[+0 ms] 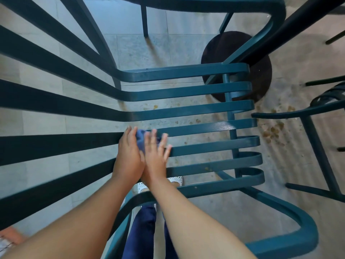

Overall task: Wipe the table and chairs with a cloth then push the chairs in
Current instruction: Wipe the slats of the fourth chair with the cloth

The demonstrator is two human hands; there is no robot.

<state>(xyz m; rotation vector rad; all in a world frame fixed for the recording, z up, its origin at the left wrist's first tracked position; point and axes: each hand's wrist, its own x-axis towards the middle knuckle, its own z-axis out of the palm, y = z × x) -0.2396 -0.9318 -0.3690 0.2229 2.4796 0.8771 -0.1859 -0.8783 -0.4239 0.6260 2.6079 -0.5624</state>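
- Under both sets of fingers, a blue cloth [141, 140] lies bunched on the seat slats of a teal chair [196, 109], at the bend where seat meets backrest; only a small fold of it shows between the hands.
- Left hand [128, 156] rests on the cloth's left side, fingers close together and slightly bent over it; whether they pinch it I cannot tell.
- Right hand [155, 156] lies just beside the left, touching it at the palm; its fingers [164, 141] are straight and spread, pressing flat on the cloth and the slat past it.
- Beyond the fingertips, the seat slats run on to the chair's front edge; further off stands the dark round table base [239, 66] on the floor.
- Right of the fingers, brown crumbs [272, 131] are scattered on the tiled floor [134, 49], near a second chair [317, 116].
- Below the wrists, dark blue trousers [141, 230] and a white shoe [175, 179] show through the slats.
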